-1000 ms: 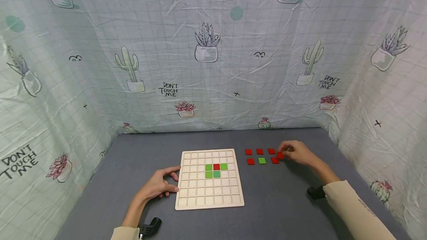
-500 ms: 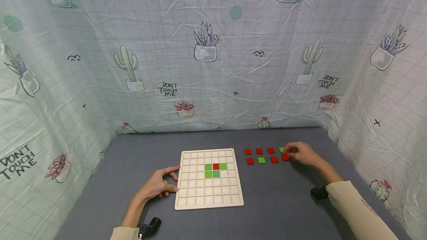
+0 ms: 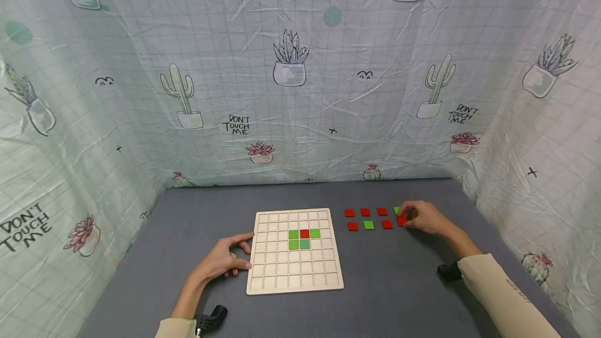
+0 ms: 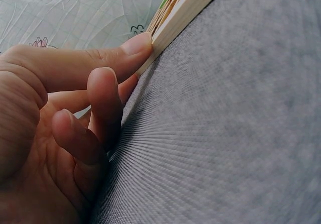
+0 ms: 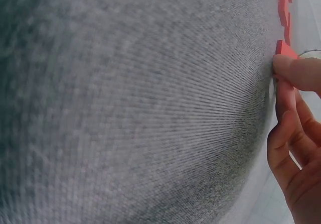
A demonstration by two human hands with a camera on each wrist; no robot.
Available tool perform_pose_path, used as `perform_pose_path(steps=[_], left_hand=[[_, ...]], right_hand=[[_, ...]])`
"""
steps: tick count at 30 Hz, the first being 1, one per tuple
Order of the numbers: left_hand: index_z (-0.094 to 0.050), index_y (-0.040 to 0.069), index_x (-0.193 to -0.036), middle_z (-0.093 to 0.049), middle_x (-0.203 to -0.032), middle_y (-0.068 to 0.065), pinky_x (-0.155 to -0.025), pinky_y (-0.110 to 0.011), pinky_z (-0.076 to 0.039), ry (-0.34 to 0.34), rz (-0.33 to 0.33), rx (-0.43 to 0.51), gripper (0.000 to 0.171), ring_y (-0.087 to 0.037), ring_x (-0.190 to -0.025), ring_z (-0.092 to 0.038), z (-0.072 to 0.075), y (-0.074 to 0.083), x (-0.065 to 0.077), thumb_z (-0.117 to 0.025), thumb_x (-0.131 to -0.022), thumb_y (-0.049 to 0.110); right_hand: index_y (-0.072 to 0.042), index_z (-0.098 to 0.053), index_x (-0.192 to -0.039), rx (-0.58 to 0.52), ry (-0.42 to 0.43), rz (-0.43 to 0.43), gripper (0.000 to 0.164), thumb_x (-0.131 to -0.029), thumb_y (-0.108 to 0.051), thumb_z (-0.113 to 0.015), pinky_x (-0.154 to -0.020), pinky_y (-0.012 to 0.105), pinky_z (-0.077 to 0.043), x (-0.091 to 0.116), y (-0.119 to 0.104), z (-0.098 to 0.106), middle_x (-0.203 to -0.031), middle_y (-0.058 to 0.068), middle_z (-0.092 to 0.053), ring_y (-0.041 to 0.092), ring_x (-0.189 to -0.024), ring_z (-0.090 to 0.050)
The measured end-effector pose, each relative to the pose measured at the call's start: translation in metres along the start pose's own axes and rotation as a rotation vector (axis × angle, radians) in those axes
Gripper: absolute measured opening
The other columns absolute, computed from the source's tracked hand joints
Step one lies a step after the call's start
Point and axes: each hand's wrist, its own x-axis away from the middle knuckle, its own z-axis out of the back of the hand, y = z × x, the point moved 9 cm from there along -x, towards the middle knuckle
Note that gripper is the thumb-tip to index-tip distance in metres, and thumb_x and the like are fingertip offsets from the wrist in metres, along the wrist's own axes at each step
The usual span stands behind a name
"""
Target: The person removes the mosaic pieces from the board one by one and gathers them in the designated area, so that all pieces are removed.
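Head view: We find the board (image 3: 281, 269) flat on the grey table (image 3: 380, 280), with four green tiles (image 3: 293, 244) and one red tile (image 3: 304, 233) in its grid. Loose tiles (image 3: 352, 226) lie in two rows to its right. The right hand (image 3: 424, 218) is at the far end of these rows, at the end red tile (image 3: 401, 220). Compared with one second ago, this tile sits farther out, roughly in line with the lower row, and the end green tile (image 3: 396, 209) now shows behind it. We judge that this step sets the loose tiles in order; the board's pattern is unchanged.

Left wrist view: We see the left hand (image 4: 75, 103) with its thumb pressing the side of the board. The thumb is extended, two other fingers bend loosely toward the palm, and nothing is gripped.

Right wrist view: We see thumb and forefinger closed together at the edge of the end red tile, in a light pinch, the remaining fingers bent. We cannot tell whether the tile rests fully on the table.
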Motion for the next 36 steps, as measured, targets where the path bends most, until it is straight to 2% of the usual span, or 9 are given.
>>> perform_pose_path(steps=[7, 13, 36], left_hand=[[-0.05, 0.01, -0.154, -0.061, -0.107, -0.012, -0.041, -0.027, -0.038, -0.003, 0.005, 0.002, 0.084, -0.014, -0.051, -0.057, 0.0, 0.0008, 0.0002, -0.088, -0.079, 0.011], [-0.05, 0.01, -0.154, -0.061, -0.107, -0.012, -0.041, -0.027, -0.038, 0.004, 0.005, -0.001, 0.084, -0.014, -0.051, -0.057, 0.0009, 0.0003, 0.0011, -0.088, -0.079, 0.011], [-0.051, 0.01, -0.153, -0.062, -0.107, -0.013, -0.04, -0.027, -0.038, 0.0, 0.001, -0.001, 0.083, -0.014, -0.051, -0.057, 0.0006, 0.0017, 0.0004, -0.088, -0.079, 0.011]], right_hand=[[-0.004, -0.075, -0.103, 0.017, -0.01, -0.009, 0.023, -0.08, -0.001, -0.079, -0.061, 0.027, -0.047, 0.0011, 0.003, -0.0018, -0.096, 0.011, -0.073, 0.008, -0.068, -0.055], [-0.002, -0.075, -0.106, 0.009, -0.041, -0.011, 0.026, -0.08, -0.002, -0.078, -0.061, 0.029, -0.048, 0.001, 0.0024, -0.0059, -0.1, 0.012, -0.074, 0.012, -0.072, -0.058], [-0.002, -0.074, -0.108, -0.002, -0.058, -0.009, 0.028, -0.08, 0.0, -0.077, -0.063, 0.029, -0.049, 0.0022, 0.0007, -0.0058, -0.1, 0.012, -0.072, 0.014, -0.075, -0.061]])
